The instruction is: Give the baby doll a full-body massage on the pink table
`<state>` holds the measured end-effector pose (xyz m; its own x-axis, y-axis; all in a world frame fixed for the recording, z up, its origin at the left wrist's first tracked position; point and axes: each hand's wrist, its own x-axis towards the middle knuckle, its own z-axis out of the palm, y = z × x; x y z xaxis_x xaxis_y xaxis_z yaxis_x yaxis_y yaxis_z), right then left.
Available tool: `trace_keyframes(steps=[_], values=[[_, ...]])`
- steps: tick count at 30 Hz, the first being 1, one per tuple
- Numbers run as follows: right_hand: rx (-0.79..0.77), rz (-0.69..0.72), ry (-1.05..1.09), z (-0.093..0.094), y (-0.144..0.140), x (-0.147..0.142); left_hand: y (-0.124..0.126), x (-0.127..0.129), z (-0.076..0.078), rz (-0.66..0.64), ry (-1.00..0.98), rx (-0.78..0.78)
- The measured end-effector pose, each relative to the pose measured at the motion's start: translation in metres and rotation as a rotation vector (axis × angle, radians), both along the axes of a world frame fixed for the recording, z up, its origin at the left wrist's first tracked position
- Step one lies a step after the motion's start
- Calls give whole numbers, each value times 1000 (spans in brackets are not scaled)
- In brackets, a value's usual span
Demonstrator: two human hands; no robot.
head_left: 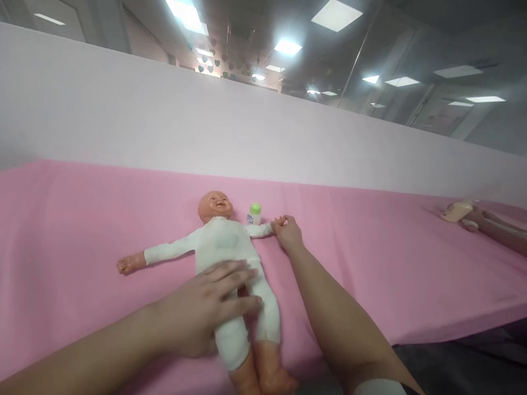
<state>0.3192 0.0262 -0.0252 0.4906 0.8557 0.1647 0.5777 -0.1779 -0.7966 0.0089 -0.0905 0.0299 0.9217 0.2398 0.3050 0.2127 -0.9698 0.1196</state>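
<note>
Baby doll point(224, 244) with a white cloth body lies on its back on the pink-covered worktop point(370, 263), in the middle of the scene, its head on the far side and its feet at the near edge of the view. One of its arms stretches out to the left, lying on the pink cloth; the other points to the right. The left hand point(206, 304), slightly blurred, is open, its fingers spread over the doll's hips and upper legs without grasping them. The right hand point(289, 235) is closed on the doll's small hand at the end of the right-pointing arm, pinching it between thumb and fingers. Just beyond that arm, near the doll's head, a small bottle with a green cap point(255, 213) stands upright. At the far right, a cream-coloured object point(457, 211), too unclear to identify, is beside limb-like shapes cut off by the view. A white partition point(164, 126) rises behind the worktop, with glass point(395, 60) above it.
</note>
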Motion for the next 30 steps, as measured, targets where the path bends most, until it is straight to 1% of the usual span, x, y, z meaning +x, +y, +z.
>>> trace_keyframes(steps=[1,3,5,6,8,11,13,14,17,19,21,23,25,26,28,30], values=[[-1,-4,2,1,-1,0,-2,4,-2,-43,-53,13],[2,-6,12,3,-2,0,-2,6,-6,-76,-164,23],[31,3,19,6,-5,-2,5,1,-8,-28,-283,25],[62,13,20,8,-6,-4,11,-4,-8,30,-343,28],[159,49,21,14,-10,-13,24,-16,-6,203,-448,34],[322,165,28,20,-17,-36,45,-31,-3,479,-496,-45],[380,265,-14,22,-22,-56,58,-36,-3,575,-487,-106],[394,313,-64,22,-24,-66,64,-37,-4,594,-478,-126],[429,448,-254,18,-31,-94,81,-38,-11,605,-427,-157],[442,517,-338,14,-35,-106,92,-41,-17,618,-388,-144],[432,552,-385,11,-38,-114,100,-45,-22,638,-366,-113],[415,564,-409,11,-40,-118,103,-49,-24,645,-366,-115],[400,570,-404,12,-40,-117,99,-50,-23,615,-406,-158],[392,564,-389,13,-40,-115,94,-49,-22,578,-438,-185],[370,528,-332,14,-36,-108,83,-46,-18,472,-505,-212],[331,471,-235,14,-31,-97,71,-40,-15,379,-538,-196]])
